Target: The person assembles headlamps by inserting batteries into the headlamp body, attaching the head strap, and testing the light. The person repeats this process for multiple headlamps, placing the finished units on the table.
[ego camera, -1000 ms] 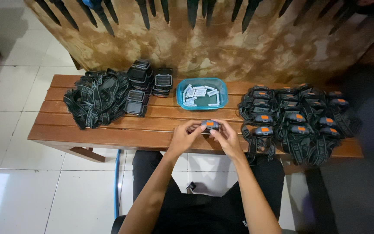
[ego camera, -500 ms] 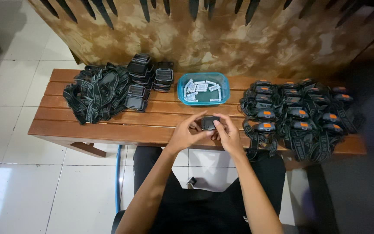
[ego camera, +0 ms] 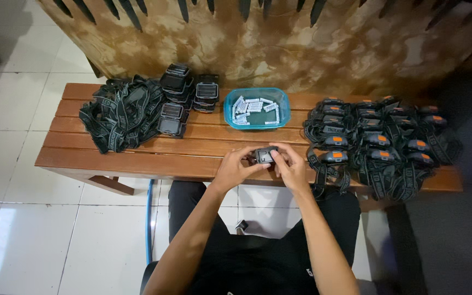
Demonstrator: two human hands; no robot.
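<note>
My left hand [ego camera: 235, 166] and my right hand [ego camera: 289, 166] together hold a small black lamp housing [ego camera: 265, 155] over the near edge of a wooden slatted bench [ego camera: 137, 158]. Both sets of fingers wrap its sides. To the right lies a heap of black headlamps with orange buttons and straps [ego camera: 381, 142]. A blue plastic tub [ego camera: 257, 108] with several small white batteries stands just beyond my hands.
A pile of loose black head straps [ego camera: 121, 112] covers the bench's left end, with stacks of black lamp housings [ego camera: 184, 95] beside it. A mottled brown wall rises behind the bench. White floor tiles lie to the left and below.
My hands with the lamp housing stayed near the bench's front edge, the housing turned slightly between the fingers. The view shifted a little.
</note>
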